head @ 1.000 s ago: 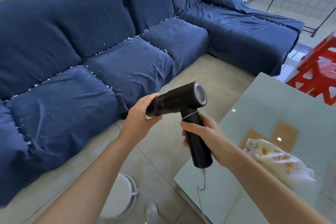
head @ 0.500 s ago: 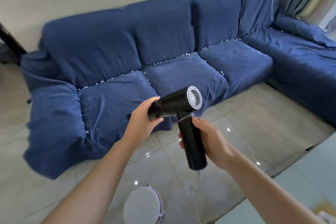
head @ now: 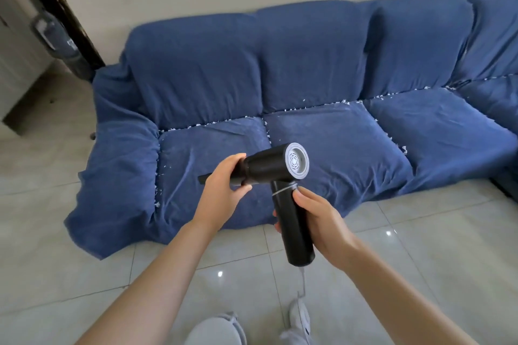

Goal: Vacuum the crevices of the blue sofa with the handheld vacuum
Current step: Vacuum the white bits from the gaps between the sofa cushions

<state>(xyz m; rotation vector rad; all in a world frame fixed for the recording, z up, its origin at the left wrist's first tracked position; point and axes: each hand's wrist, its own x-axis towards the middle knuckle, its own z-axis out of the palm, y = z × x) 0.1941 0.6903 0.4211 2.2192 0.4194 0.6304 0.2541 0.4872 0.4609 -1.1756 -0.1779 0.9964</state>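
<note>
While the right hand (head: pixel 316 218) is gripping the vacuum (head: pixel 276 168) by its handle, the left hand (head: pixel 224 185) is clasping the barrel, whose nozzle is pointing left, above the sofa (head: pixel 350 143) crevices ahead.

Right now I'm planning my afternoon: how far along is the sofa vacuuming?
Nothing cleaned yet: white scraps line the blue fabric sofa's seams. In hand: the right hand grips the black handheld vacuum's handle, the left hand holds its barrel, nozzle off the cushions. Every crevice remains.
</note>
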